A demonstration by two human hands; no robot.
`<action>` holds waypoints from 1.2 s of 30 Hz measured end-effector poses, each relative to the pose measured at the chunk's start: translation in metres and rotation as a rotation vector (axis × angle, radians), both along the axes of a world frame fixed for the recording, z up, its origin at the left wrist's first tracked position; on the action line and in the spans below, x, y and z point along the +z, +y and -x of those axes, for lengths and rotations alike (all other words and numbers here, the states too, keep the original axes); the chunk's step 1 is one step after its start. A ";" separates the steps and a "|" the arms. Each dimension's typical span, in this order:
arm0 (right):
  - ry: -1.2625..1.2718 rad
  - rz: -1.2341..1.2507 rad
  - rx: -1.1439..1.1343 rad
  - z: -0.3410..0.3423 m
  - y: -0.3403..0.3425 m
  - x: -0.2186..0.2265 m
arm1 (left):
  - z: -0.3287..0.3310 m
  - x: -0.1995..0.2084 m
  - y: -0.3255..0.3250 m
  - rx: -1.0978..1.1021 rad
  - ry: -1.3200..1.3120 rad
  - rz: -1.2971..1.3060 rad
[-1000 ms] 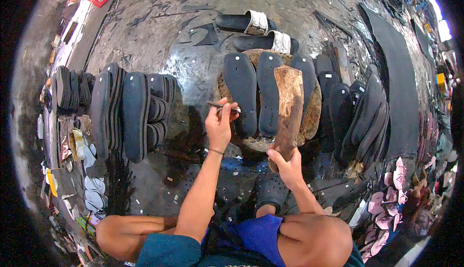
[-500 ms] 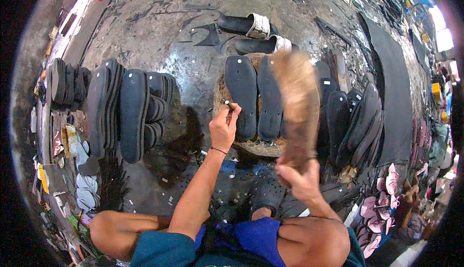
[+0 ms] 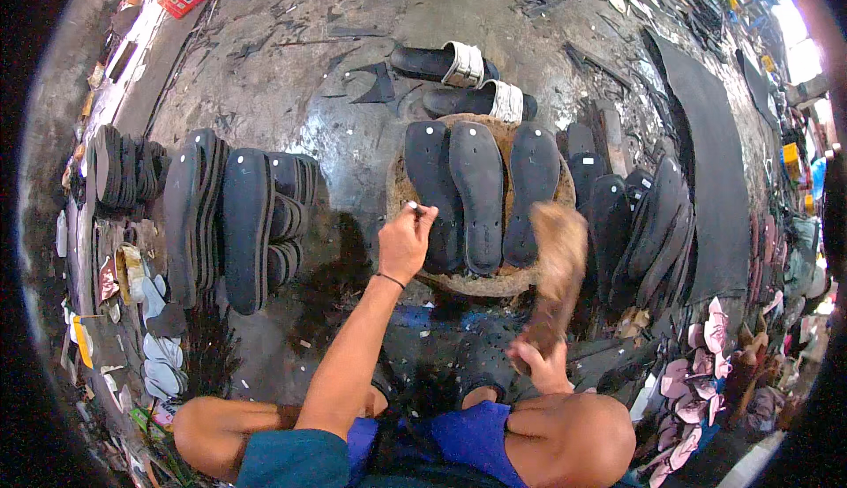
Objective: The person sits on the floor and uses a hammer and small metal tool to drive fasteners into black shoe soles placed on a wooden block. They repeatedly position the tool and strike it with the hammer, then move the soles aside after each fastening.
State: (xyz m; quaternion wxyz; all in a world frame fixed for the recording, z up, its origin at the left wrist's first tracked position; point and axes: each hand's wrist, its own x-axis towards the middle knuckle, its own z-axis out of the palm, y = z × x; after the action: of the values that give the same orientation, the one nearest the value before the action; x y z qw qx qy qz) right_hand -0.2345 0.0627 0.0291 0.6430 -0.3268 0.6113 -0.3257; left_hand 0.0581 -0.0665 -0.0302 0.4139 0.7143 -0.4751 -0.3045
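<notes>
Three black shoe soles lie side by side on a round wooden block (image 3: 481, 287): the left sole (image 3: 430, 170), the middle sole (image 3: 476, 192) and the right sole (image 3: 534, 175). Small holes show in them. My left hand (image 3: 404, 245), closed, pinches a short dark hand punch (image 3: 415, 209) with a pale end, beside the left sole's edge. Its lower tip is hidden by the fingers. My right hand (image 3: 545, 366) grips the narrow end of a wooden mallet (image 3: 560, 259), blurred by motion. The mallet's thick head is over the block's right edge, near the right sole.
Stacks of black soles (image 3: 247, 223) stand to the left, and more soles (image 3: 653, 223) lean at the right. Two sandals with white straps (image 3: 465, 64) lie beyond the block. A long black rubber sheet (image 3: 706, 153) lies farther right. Pink straps (image 3: 684, 391) are heaped at lower right.
The mallet has come down and back toward me, with my right hand lower. My left hand has shifted slightly, still holding the punch. The right sole is now more exposed.
</notes>
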 end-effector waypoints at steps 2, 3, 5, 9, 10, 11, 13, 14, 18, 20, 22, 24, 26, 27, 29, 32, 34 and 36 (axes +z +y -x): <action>0.180 -0.052 -0.041 0.053 0.060 -0.028 | -0.017 0.007 -0.011 0.161 0.453 -0.126; 0.265 -0.083 -0.060 0.079 0.089 -0.042 | -0.030 0.012 -0.010 0.173 0.633 -0.071; 0.696 0.288 -0.033 0.083 0.092 -0.045 | -0.049 0.013 -0.004 0.186 0.666 0.027; 0.997 0.671 0.179 0.000 -0.041 0.001 | -0.028 0.035 0.008 0.162 0.645 0.093; 0.976 0.682 0.337 -0.024 -0.072 0.005 | -0.021 0.035 0.011 0.100 0.665 0.082; 1.012 0.713 0.444 -0.040 -0.095 -0.002 | -0.013 0.038 0.012 0.082 0.760 0.111; 1.009 0.725 0.548 -0.047 -0.125 -0.021 | -0.009 0.051 0.009 0.021 0.548 0.150; 0.973 0.710 0.548 -0.038 -0.131 -0.024 | -0.023 0.069 0.009 -0.008 0.244 0.178; 0.352 0.563 0.054 -0.057 -0.137 -0.009 | -0.117 0.137 0.051 0.404 -0.473 0.145; 0.792 0.820 0.433 -0.077 -0.134 -0.015 | -0.183 0.110 0.093 0.535 -0.740 -0.043; 1.079 0.740 0.642 -0.064 -0.131 -0.020 | -0.197 0.082 0.100 0.451 -0.771 -0.336; 1.051 0.645 0.620 -0.048 -0.132 -0.028 | -0.181 0.078 0.097 0.512 -0.827 -0.385; 0.889 0.552 0.517 -0.043 -0.138 -0.036 | -0.183 0.089 0.088 0.513 -0.758 -0.596; 0.797 0.509 0.469 -0.049 -0.142 -0.032 | -0.187 0.096 0.087 0.530 -0.764 -0.619; 0.554 0.628 0.315 -0.056 -0.142 -0.018 | -0.196 0.103 0.089 0.569 -0.767 -0.668; 0.520 0.733 0.419 -0.078 -0.126 -0.009 | -0.216 0.100 0.097 0.305 -0.866 -0.619; 0.778 0.738 0.691 -0.099 -0.115 -0.021 | -0.215 0.097 0.095 0.318 -0.948 -0.525; 0.893 0.850 0.645 -0.111 -0.112 -0.033 | -0.202 0.105 0.093 0.365 -0.914 -0.427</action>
State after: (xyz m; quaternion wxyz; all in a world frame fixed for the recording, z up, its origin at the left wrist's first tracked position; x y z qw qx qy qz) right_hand -0.1233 -0.0497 -0.0041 0.2112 -0.8182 0.5090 -0.1638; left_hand 0.2605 0.0261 0.0748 0.0563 0.9135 -0.4022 0.0247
